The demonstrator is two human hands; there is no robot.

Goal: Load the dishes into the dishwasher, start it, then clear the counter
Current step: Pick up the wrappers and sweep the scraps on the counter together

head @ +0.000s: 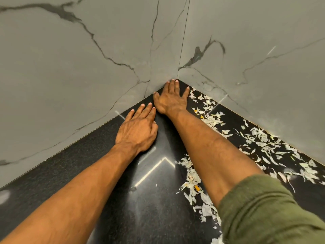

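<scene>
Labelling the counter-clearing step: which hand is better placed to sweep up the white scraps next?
Right, likely. The right hand lies flat in the corner with the white scraps beside it; the left hand rests on bare counter, the right forearm between it and them.

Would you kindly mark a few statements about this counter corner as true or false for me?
1. The right hand lies flat, fingertips at the wall corner. True.
2. The left hand grips a sponge. False: it rests open on the black counter, holding nothing.
3. The white peel scraps lie mostly left of both arms. False: they lie mostly on the right, along the right wall.
4. The right arm wears a green sleeve. True.
</scene>
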